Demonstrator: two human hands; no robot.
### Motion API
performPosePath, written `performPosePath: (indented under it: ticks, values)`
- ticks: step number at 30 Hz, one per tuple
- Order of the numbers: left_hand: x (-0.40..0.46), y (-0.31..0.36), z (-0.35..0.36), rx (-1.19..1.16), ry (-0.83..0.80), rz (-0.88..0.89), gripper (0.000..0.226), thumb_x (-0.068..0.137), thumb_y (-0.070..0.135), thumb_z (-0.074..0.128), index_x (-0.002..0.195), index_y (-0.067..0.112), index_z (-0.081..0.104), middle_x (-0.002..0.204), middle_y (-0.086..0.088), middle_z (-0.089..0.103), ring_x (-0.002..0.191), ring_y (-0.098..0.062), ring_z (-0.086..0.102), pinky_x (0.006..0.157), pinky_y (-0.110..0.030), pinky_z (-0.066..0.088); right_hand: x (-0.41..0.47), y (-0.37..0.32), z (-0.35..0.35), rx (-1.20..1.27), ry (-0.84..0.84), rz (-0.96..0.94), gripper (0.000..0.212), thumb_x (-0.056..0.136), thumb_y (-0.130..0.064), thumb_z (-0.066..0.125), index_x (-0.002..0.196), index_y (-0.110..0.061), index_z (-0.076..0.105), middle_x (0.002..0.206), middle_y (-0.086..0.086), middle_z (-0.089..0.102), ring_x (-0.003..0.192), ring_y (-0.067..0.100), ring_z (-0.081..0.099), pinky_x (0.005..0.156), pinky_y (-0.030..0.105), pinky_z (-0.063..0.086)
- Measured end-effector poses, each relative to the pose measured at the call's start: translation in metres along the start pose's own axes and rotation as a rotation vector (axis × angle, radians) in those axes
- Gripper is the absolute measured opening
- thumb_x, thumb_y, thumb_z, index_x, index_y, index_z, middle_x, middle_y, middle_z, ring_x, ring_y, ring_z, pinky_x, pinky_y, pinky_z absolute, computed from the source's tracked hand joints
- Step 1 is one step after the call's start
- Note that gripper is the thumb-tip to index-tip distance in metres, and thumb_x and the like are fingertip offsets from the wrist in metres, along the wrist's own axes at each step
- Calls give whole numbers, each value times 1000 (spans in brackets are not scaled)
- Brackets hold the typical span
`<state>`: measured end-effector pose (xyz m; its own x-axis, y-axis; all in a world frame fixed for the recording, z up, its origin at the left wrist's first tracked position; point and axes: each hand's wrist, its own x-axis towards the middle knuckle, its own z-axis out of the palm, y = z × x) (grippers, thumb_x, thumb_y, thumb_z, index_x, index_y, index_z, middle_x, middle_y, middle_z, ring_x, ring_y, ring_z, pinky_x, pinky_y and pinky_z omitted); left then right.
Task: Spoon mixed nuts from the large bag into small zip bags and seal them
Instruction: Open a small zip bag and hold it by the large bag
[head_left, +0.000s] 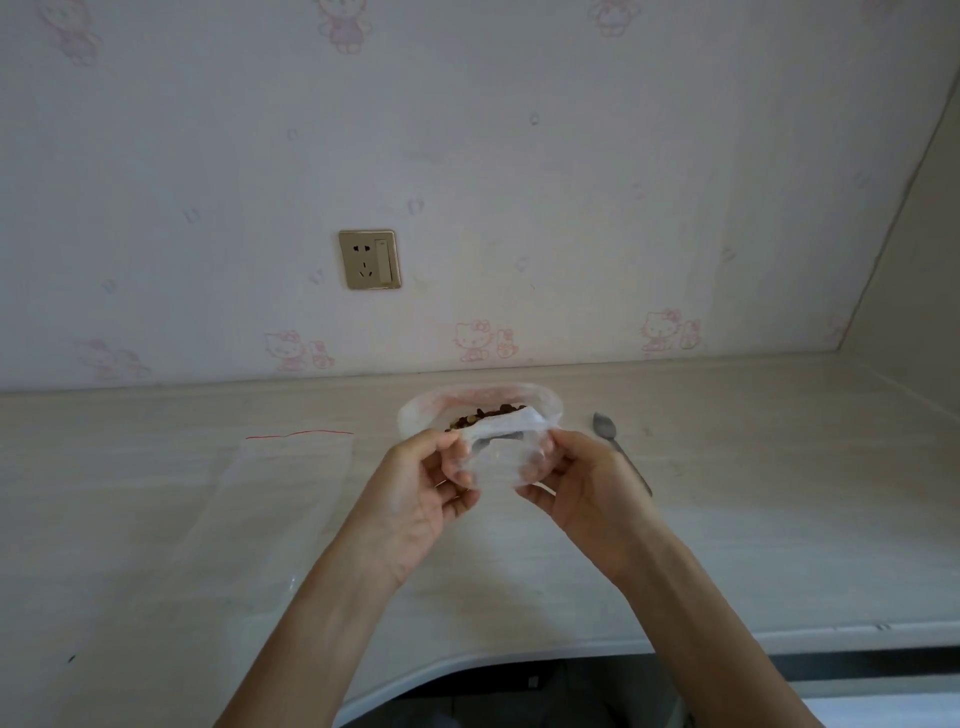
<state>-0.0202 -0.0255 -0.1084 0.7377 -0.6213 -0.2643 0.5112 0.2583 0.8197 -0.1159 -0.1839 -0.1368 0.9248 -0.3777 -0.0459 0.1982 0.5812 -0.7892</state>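
While pinching the small zip bag (501, 452) at both edges, left hand (415, 499) and right hand (582, 488), just near of the large bag (415, 415) of nuts (485, 415): best to spread the mouth wide, keep it level, then fetch the spoon (605, 426) lying right. Empty bag (291, 467) waiting left.

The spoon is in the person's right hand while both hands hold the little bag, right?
Not quite. The head view shows the spoon lying on the counter, just beyond the right hand, held by nobody. The rest is right: the left hand and the right hand both hold the small zip bag.
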Motion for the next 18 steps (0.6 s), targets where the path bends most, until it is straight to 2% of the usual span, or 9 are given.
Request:
performPosePath:
  ticks: [2,5,7,9,11,13,15,18]
  values:
    - [-1,3,-1,-71,-27,-73,7,75,17,64,69,14,64,61,2,51,54,-14,54,69,-33,46,1,1,1,27,3,12,23,93,-15,55,95,-8,77,86,10,71,78,20,67,71,34,57]
    - [-2,3,-5,-163,-103,-166,14,77,20,63,80,10,71,68,0,59,62,-15,59,73,-35,47,0,2,-1,72,-22,45,40,80,-17,61,116,0,67,100,16,72,82,23,66,74,34,55]
    - [-2,1,-8,-134,-183,-135,25,76,22,67,92,8,80,84,-4,70,74,-17,65,79,-36,51,-1,3,-2,51,-69,19,40,78,-19,64,114,-5,72,113,16,73,94,24,68,81,35,53]
    - [-1,-3,-9,-8,-219,-15,31,68,21,76,97,14,83,95,-5,74,83,-17,70,84,-36,54,-3,1,-2,-71,-86,-42,32,76,-22,68,105,-11,78,118,16,73,103,25,68,86,38,52]
    - [-1,-9,-7,225,-131,160,33,64,17,80,97,16,83,101,-6,78,93,-17,73,86,-34,56,-4,1,-2,-227,-53,-93,39,73,-20,73,106,2,73,121,22,71,107,29,67,92,42,50]
    - [1,-15,-4,355,33,295,31,62,18,82,93,15,83,98,-9,80,92,-17,73,84,-31,60,-5,1,1,-359,0,-122,45,73,-15,75,108,11,68,116,21,73,108,31,68,92,41,52]
    - [3,-21,-1,439,168,415,23,61,25,84,80,12,80,82,-4,77,78,-13,69,75,-29,61,-5,3,6,-417,90,-153,34,77,-11,78,107,4,73,109,16,76,105,30,70,87,36,55]
    - [8,-31,-1,587,280,595,31,75,23,78,74,-1,58,67,-1,59,67,-13,56,70,-48,60,-2,9,14,-394,279,-165,13,88,-11,75,99,-5,78,92,8,77,85,19,70,75,31,59]
